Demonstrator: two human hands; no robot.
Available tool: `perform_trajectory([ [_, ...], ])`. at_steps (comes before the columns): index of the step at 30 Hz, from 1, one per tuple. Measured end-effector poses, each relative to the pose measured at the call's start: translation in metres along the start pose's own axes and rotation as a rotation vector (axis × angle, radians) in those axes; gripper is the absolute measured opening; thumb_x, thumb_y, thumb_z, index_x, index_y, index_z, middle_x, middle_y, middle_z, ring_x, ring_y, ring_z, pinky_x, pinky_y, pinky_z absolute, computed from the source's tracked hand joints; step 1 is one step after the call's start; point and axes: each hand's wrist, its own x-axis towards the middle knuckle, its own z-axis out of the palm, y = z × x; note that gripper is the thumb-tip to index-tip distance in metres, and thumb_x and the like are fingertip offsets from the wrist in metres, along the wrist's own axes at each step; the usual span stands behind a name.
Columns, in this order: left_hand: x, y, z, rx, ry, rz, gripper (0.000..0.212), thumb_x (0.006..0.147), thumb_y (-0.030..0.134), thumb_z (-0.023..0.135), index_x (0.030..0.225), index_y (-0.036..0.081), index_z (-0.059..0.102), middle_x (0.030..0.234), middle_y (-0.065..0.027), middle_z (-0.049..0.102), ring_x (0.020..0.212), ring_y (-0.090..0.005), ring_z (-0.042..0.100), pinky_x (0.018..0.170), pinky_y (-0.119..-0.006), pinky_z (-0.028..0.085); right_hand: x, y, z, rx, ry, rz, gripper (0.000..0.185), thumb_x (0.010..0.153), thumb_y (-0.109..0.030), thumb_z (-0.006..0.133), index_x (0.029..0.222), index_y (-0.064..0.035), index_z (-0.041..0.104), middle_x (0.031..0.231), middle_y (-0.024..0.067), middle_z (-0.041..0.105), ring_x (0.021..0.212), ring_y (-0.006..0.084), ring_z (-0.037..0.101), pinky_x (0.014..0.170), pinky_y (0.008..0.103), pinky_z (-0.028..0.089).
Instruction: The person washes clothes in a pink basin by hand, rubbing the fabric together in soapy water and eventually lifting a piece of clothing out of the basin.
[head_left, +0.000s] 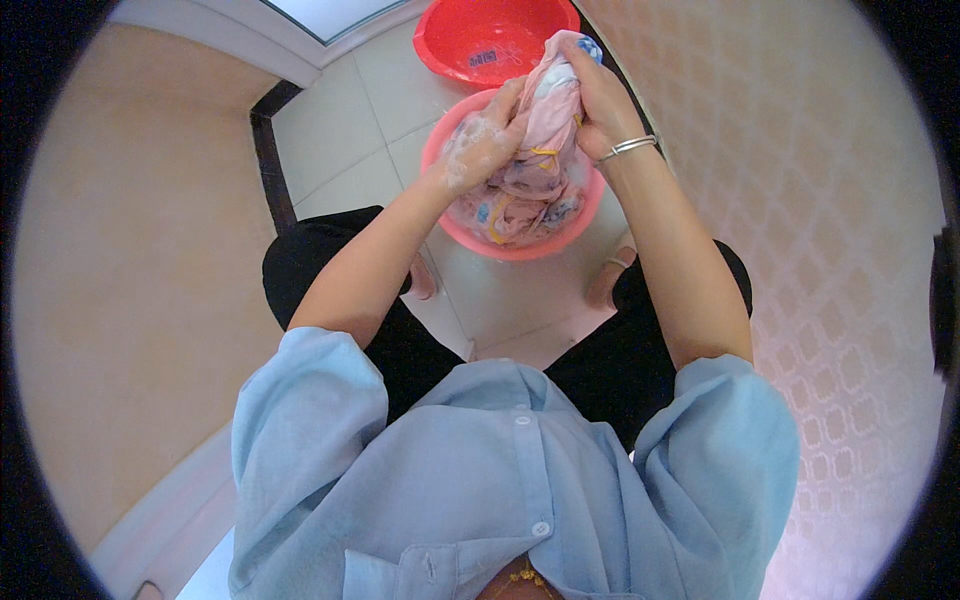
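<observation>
A wet pink cloth garment (555, 112) with yellow trim and blue prints is lifted in both hands over a pink plastic basin (504, 251). My left hand (484, 142), covered in suds, grips the garment's left side at the basin's rim. Higher up, my right hand (606, 101), with a silver bangle at the wrist, is closed on the upper end of the bunched cloth. The lower part of the cloth lies in soapy water in the basin, so where it ends cannot be told.
Just beyond the pink basin, a red plastic basin (450, 60) stands on the tiled floor (330, 142). A patterned wall (750, 150) rises close on the right, a plain wall (142, 225) on the left. My feet are either side of the pink basin's near edge.
</observation>
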Motion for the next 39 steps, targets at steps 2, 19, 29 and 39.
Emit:
perform_trajectory([
  [2,-0.005,0.012,-0.005,-0.196,-0.046,-0.119,0.047,0.086,0.018,0.048,0.13,0.008,0.036,0.124,-0.0215,0.047,0.113,-0.0316,0.048,0.096,-0.036,0.037,-0.008,0.0,0.008,0.016,-0.034,-0.008,0.024,0.085,-0.029,0.057,0.091,-0.0059,0.059,0.082,0.0062,0.062,0.072,0.0171,0.061,0.063,0.0323,0.05],
  [19,0.02,0.011,-0.069,-0.971,0.454,-0.257,0.035,0.091,0.029,0.047,0.114,0.002,0.049,0.108,-0.0086,0.057,0.097,-0.0199,0.056,0.082,-0.035,0.046,-0.021,0.008,-0.02,-0.701,-0.191,-0.403,0.027,0.084,-0.014,0.056,0.109,-0.002,0.057,0.097,0.0028,0.062,0.086,0.0108,0.056,0.077,0.0256,0.045],
  [29,0.026,0.008,-0.087,-0.643,0.597,-0.138,0.028,0.092,0.02,0.044,0.115,0.005,0.05,0.114,-0.0092,0.054,0.104,-0.0177,0.052,0.086,-0.031,0.043,0.002,-0.05,-0.062,-0.061,-0.039,-0.208,0.041,0.082,-0.009,0.054,0.119,0.0034,0.043,0.11,0.0109,0.056,0.097,0.0193,0.056,0.086,0.0314,0.045],
  [39,0.009,-0.001,-0.112,-0.149,0.04,-0.212,0.044,0.076,0.023,0.061,0.114,0.004,0.053,0.099,-0.0095,0.059,0.09,-0.0215,0.057,0.077,-0.033,0.046,0.009,-0.047,-0.085,-1.235,-0.116,-0.338,0.036,0.088,-0.021,0.053,0.118,-0.0012,0.049,0.103,0.0063,0.06,0.096,0.0161,0.056,0.084,0.0291,0.042],
])
